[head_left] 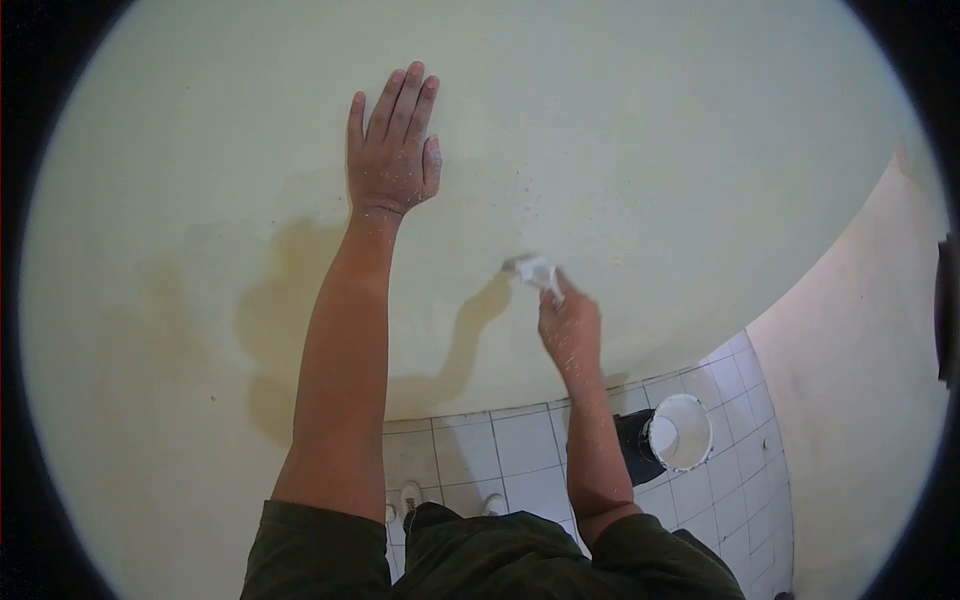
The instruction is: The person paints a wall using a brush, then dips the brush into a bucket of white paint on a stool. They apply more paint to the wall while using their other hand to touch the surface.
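My left hand (392,150) lies flat against the pale green wall (640,120), fingers stretched upward and slightly apart, with white specks on its skin. Lower and to the right, my right hand (572,320) grips what looks like a putty knife (535,272) coated in white. Its dark grey edge points left, at or close to the wall; blur hides whether it touches. White flecks also dot my right wrist and forearm. Several small specks mark the wall between and above the hands.
A white bucket (708,450) with a smeared rim stands on the tiled floor (465,450) at lower right, beside a black container (633,445). Another pale wall (860,340) rises at the right. A dark object (945,310) shows at the right edge. My shoes (411,496) stand near the wall's foot.
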Available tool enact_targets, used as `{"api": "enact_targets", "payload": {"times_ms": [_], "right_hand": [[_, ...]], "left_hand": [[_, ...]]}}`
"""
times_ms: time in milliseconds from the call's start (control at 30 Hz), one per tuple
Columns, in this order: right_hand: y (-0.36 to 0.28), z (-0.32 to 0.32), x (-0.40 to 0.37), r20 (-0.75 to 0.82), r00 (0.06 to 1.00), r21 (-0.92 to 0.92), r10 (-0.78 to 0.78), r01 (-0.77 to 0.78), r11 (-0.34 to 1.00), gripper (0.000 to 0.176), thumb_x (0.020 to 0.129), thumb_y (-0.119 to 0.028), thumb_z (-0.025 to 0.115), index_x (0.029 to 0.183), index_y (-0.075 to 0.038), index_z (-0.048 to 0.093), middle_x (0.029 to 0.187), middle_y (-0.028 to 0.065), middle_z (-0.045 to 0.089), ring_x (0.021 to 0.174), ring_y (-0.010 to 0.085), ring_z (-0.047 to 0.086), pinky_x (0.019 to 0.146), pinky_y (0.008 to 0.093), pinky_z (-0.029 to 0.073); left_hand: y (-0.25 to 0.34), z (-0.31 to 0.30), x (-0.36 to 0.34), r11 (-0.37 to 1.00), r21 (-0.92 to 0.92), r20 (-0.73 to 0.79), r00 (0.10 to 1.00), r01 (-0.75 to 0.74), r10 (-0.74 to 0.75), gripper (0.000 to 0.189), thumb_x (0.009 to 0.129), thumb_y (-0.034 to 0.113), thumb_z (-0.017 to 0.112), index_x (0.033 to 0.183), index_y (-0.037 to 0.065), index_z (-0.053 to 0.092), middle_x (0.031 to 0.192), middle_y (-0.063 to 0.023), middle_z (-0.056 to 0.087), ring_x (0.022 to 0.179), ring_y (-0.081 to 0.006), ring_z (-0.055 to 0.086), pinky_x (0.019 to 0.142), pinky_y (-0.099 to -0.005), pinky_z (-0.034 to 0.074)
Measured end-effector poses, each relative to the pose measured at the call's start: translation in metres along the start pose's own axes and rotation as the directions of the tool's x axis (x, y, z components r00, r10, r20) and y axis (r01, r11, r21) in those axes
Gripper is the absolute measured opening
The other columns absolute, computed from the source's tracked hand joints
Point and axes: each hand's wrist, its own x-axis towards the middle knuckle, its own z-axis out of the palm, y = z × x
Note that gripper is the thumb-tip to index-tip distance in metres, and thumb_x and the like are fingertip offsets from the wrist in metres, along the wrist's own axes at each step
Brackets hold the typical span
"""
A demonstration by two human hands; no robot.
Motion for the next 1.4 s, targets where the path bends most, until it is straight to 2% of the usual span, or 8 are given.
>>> {"api": "enact_targets", "payload": {"times_ms": [267, 400, 500, 600, 700, 833, 1133, 1400], "right_hand": [[-0.119, -0.081, 0.064, -0.313, 0.935, 0.137, -0.169, 0.220, 0.966, 0.038, 0.094, -0.010, 0.066, 0.129, 0.004, 0.067, 0.070, 0.0283, 0.061, 0.056, 0.0370, 0.059, 0.059, 0.0357, 0.050], [-0.164, -0.105, 0.113, -0.565, 0.720, 0.004, -0.402, 0.490, 0.872, 0.017, 0.094, -0.010, 0.065, 0.103, 0.004, 0.072, 0.065, 0.0236, 0.056, 0.054, 0.0354, 0.048, 0.057, 0.0324, 0.045], [-0.197, -0.119, 0.128, -0.628, 0.713, 0.151, -0.311, 0.504, 0.850, 0.027, 0.097, -0.017, 0.070, 0.118, -0.001, 0.076, 0.062, 0.0077, 0.057, 0.059, 0.0050, 0.046, 0.055, 0.0263, 0.041], [-0.192, -0.118, 0.146, -0.640, 0.547, -0.048, -0.540, 0.673, 0.739, 0.023, 0.099, -0.017, 0.067, 0.111, 0.000, 0.077, 0.065, 0.0161, 0.062, 0.056, 0.0145, 0.058, 0.056, 0.0324, 0.046], [-0.165, -0.090, 0.142, -0.514, 0.599, -0.145, -0.614, 0.645, 0.750, 0.018, 0.098, -0.010, 0.059, 0.106, 0.001, 0.070, 0.070, 0.0245, 0.064, 0.062, 0.0441, 0.062, 0.060, 0.0476, 0.051], [-0.127, -0.056, 0.087, -0.239, 0.912, -0.112, -0.334, 0.316, 0.942, 0.033, 0.104, -0.016, 0.054, 0.133, -0.004, 0.061, 0.071, 0.0261, 0.065, 0.064, 0.0454, 0.065, 0.058, 0.0553, 0.051], [0.017, 0.060, -0.026, 0.098, 0.995, -0.193, -0.019, 0.037, 0.980, 0.030, 0.104, -0.018, 0.052, 0.131, -0.006, 0.058, 0.072, 0.0250, 0.067, 0.067, 0.0477, 0.067, 0.060, 0.0566, 0.053], [0.130, 0.127, -0.069, 0.112, 0.988, -0.113, 0.108, -0.096, 0.989, 0.022, 0.098, -0.020, 0.061, 0.093, -0.001, 0.070, 0.083, 0.0288, 0.069, 0.082, 0.0501, 0.068, 0.073, 0.0565, 0.055]], "left_hand": [[-0.001, -0.001, 0.001, 1.000, 0.009, 0.019, 1.000, 0.011, -0.011, 0.073, 0.089, 0.026, 0.052, 0.160, 0.017, 0.039, 0.168, -0.0010, 0.035, 0.154, -0.0191, 0.032, 0.128, -0.0520, 0.017], [0.000, -0.001, 0.000, 1.000, -0.008, 0.016, 1.000, 0.015, -0.015, 0.074, 0.089, 0.025, 0.053, 0.160, 0.017, 0.038, 0.168, -0.0007, 0.034, 0.154, -0.0189, 0.032, 0.128, -0.0520, 0.017], [-0.001, 0.000, -0.001, 1.000, -0.008, 0.002, 1.000, 0.007, -0.007, 0.074, 0.089, 0.025, 0.053, 0.161, 0.017, 0.037, 0.169, -0.0006, 0.033, 0.154, -0.0191, 0.032, 0.128, -0.0520, 0.018], [-0.001, -0.001, 0.000, 1.000, 0.006, 0.007, 1.000, 0.011, -0.011, 0.074, 0.089, 0.025, 0.053, 0.161, 0.017, 0.037, 0.168, -0.0008, 0.034, 0.154, -0.0191, 0.032, 0.128, -0.0519, 0.019], [-0.001, 0.000, 0.000, 1.000, 0.002, 0.004, 1.000, 0.013, -0.013, 0.074, 0.089, 0.026, 0.052, 0.160, 0.017, 0.038, 0.168, -0.0011, 0.035, 0.154, -0.0190, 0.033, 0.128, -0.0521, 0.019], [-0.001, -0.002, 0.000, 1.000, -0.022, 0.015, 1.000, 0.016, -0.015, 0.073, 0.089, 0.026, 0.051, 0.160, 0.017, 0.039, 0.167, -0.0013, 0.036, 0.154, -0.0189, 0.033, 0.128, -0.0521, 0.018], [-0.001, -0.002, -0.001, 1.000, -0.024, 0.010, 1.000, 0.012, -0.011, 0.072, 0.089, 0.024, 0.051, 0.160, 0.017, 0.040, 0.168, -0.0015, 0.035, 0.154, -0.0191, 0.034, 0.128, -0.0524, 0.018], [-0.001, -0.005, -0.002, 1.000, -0.023, 0.015, 1.000, -0.007, 0.008, 0.070, 0.090, 0.022, 0.050, 0.159, 0.014, 0.040, 0.168, -0.0032, 0.036, 0.155, -0.0204, 0.032, 0.128, -0.0526, 0.018]]}}
